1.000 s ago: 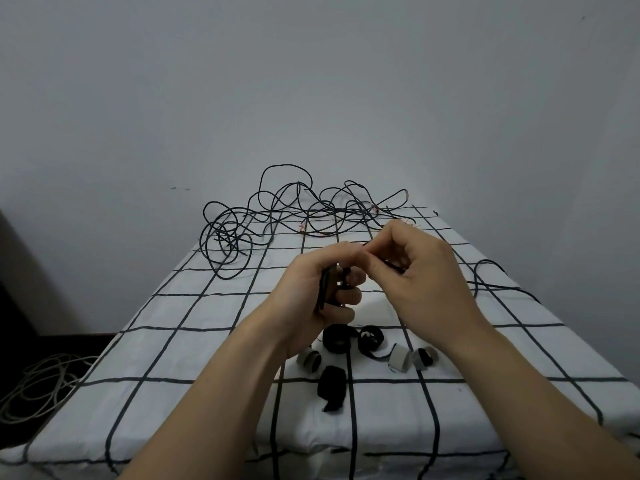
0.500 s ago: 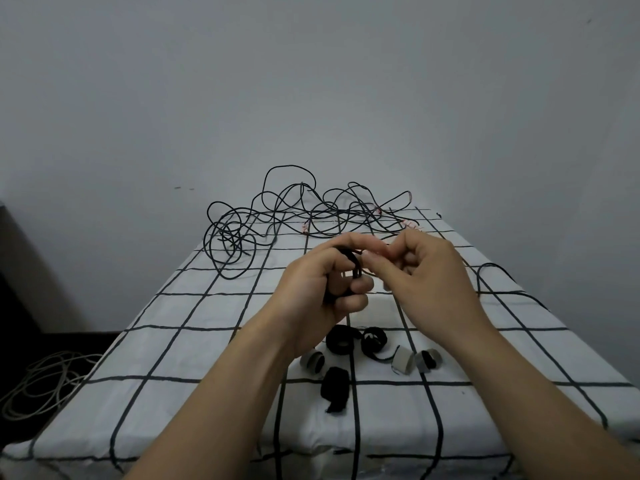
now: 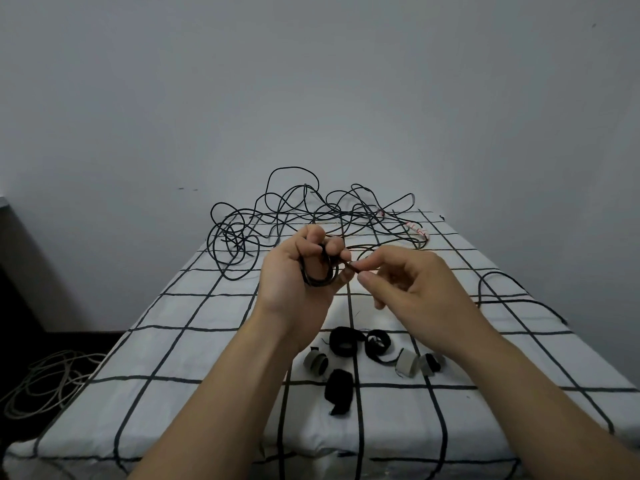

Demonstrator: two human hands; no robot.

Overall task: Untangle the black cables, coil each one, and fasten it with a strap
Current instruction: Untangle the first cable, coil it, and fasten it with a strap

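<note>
L hand (image 3: 294, 282) gripped small black coil (image 3: 318, 277), frame ctr; R hand (image 3: 412, 285) pinched cable end (image 3: 354, 267), prob. same cable.

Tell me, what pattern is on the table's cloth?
The fabric tablecloth is white with a black line grid, clearest in the head view.

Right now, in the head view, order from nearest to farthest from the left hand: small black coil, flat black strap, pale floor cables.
1. Small black coil: gripped in the left hand.
2. Flat black strap: on the cloth, below it.
3. Pale floor cables: far left, off the cloth.
</note>
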